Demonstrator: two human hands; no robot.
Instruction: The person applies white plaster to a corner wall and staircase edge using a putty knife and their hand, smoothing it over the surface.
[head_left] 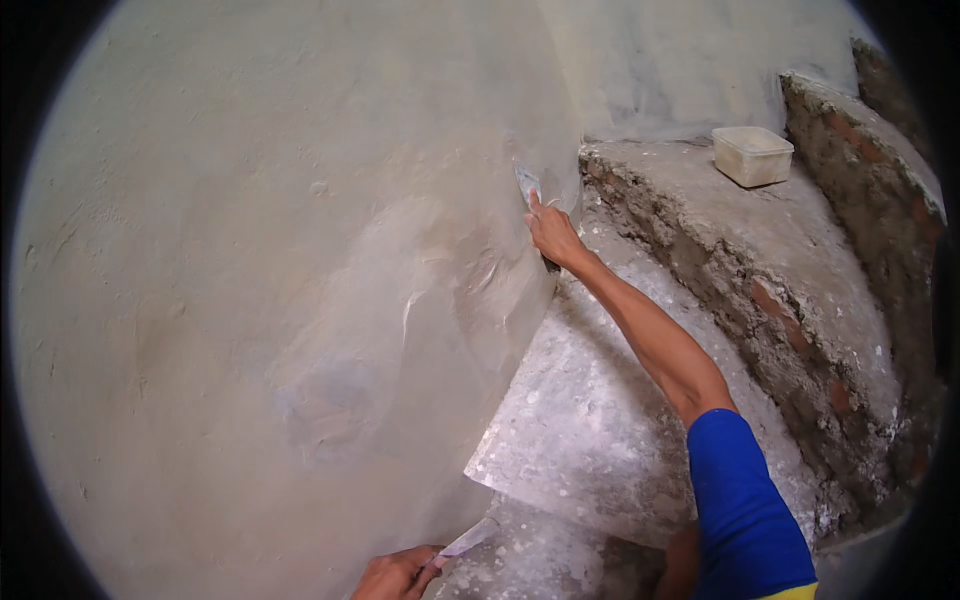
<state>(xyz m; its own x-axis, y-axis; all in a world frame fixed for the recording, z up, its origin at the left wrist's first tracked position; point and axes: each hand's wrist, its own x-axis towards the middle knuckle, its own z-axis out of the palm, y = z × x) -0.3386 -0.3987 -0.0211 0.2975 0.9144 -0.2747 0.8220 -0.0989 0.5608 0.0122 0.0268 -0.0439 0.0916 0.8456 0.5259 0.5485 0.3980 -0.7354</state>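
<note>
A pale plastic tub (752, 155) stands on the upper concrete step (700, 190), well apart from both hands, and nothing lies between the hands and the wall. The rough riser (740, 300) of that step shows red brick under crumbling mortar.

The right hand (553, 235) is stretched out to the plastered wall (250, 250), its grip closed round the handle of a putty knife (528, 186). The blade points up and slightly left, its long axis near vertical, flat against the wall close to the corner.

The left hand (395, 575), at the lower edge of the view, is closed on a second scraper (468, 540); its pale blade points up and to the right, tilted, just beside the foot of the wall.

The wall is grey-beige, with smoother smeared patches. The lower step (590, 420) is speckled with white splashes.
</note>
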